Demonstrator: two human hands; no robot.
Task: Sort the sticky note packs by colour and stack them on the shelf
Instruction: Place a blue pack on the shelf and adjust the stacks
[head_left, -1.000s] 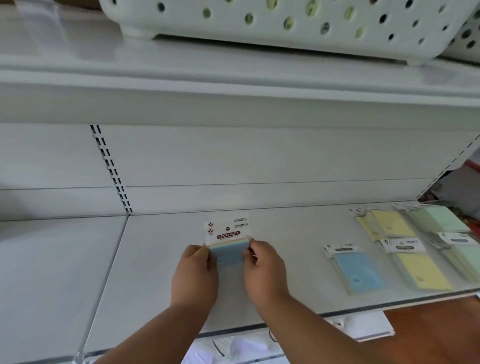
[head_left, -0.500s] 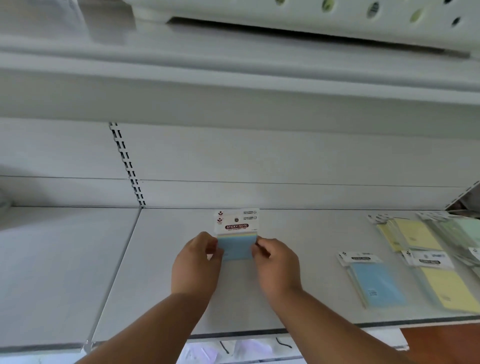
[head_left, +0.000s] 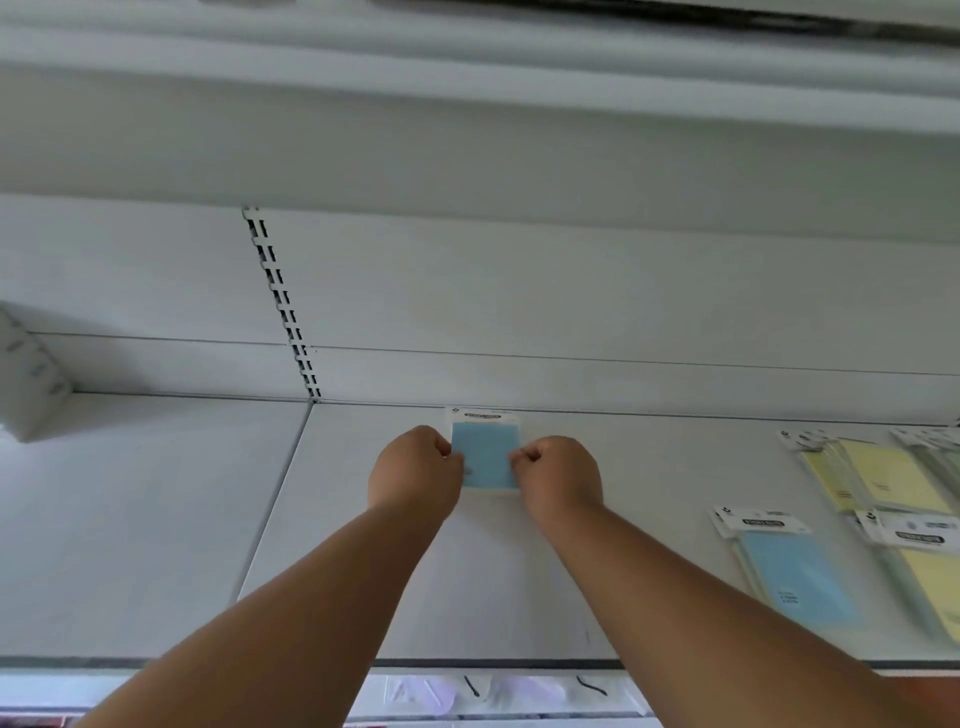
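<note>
A blue sticky note pack (head_left: 485, 453) with a white header card lies low over the white shelf (head_left: 519, 571), close to the back wall. My left hand (head_left: 415, 475) pinches its left edge and my right hand (head_left: 558, 478) pinches its right edge, fingers curled. Whether the pack rests on the shelf I cannot tell. To the right lie another blue pack (head_left: 795, 571), a yellow pack (head_left: 930, 577) at the front right and more yellow packs (head_left: 878, 475) behind it. Greenish packs (head_left: 943, 452) show at the far right edge.
A slotted upright (head_left: 283, 306) runs down the back wall left of my hands. The upper shelf (head_left: 467, 104) overhangs close above. A white bracket (head_left: 31, 374) juts in at the far left. Clear bags (head_left: 467, 693) lie below the shelf's front edge.
Both hands have carried the blue pack forward and down toward the back of the shelf. The pack has tipped from upright to nearly flat. My view has shifted left and lower.
</note>
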